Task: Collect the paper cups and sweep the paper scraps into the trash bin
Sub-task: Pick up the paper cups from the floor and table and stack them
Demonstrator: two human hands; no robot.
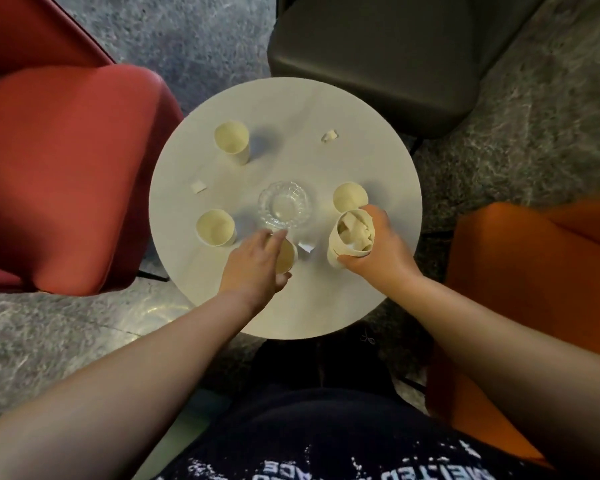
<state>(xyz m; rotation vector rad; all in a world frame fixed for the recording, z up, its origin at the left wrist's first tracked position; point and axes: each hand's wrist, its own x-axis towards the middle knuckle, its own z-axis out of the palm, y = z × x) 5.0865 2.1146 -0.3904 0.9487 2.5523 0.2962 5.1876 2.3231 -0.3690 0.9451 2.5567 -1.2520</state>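
Note:
My right hand grips a paper cup stuffed with crumpled paper, tilted over the round white table. My left hand reaches over a near cup, its fingers stretched out above it; a grip does not show. Three more empty cups stand on the table: far left, left and right, just behind my right hand. Paper scraps lie at the left, far right and beside the near cup.
A clear glass dish sits at the table's centre. A red armchair stands at the left, a dark grey chair beyond the table, an orange seat at the right. No trash bin is in view.

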